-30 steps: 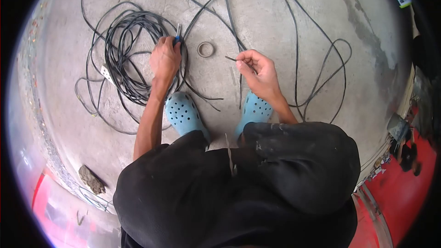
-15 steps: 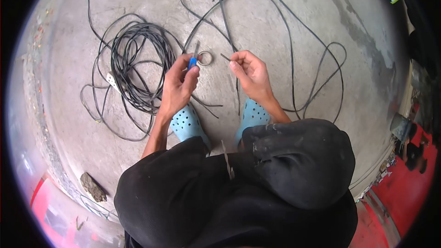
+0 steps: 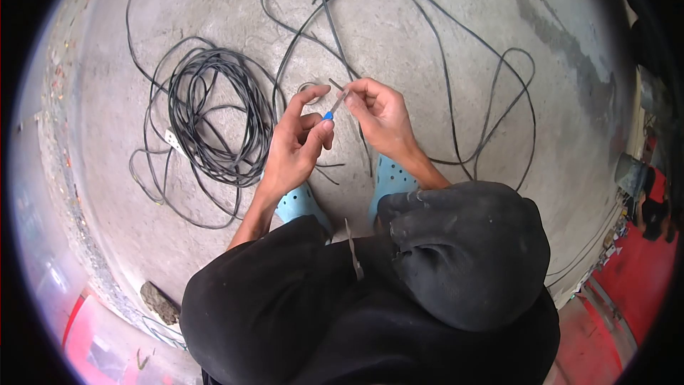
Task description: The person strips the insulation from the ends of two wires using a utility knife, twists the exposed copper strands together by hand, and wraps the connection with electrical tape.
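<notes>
My left hand (image 3: 298, 141) grips a small blue-handled blade tool (image 3: 333, 108), its metal tip pointing up and right toward my other hand. My right hand (image 3: 382, 115) pinches the end of a black cable (image 3: 360, 144) between thumb and fingers, and the cable hangs down from there to the floor. The tool's tip meets the cable end between the two hands. A coil of black cable (image 3: 212, 115) lies on the concrete floor just left of my left hand.
Long loose loops of black cable (image 3: 456, 50) spread over the concrete floor ahead and to the right. A tape ring (image 3: 308, 90) lies partly hidden behind my left hand. My blue clogs (image 3: 390, 180) stand below the hands. A stone (image 3: 159, 302) lies at lower left.
My left hand lifted the blue-handled tool off the coil and swung it right to meet the cable end. My right hand stayed shut on the cable and shifted slightly left.
</notes>
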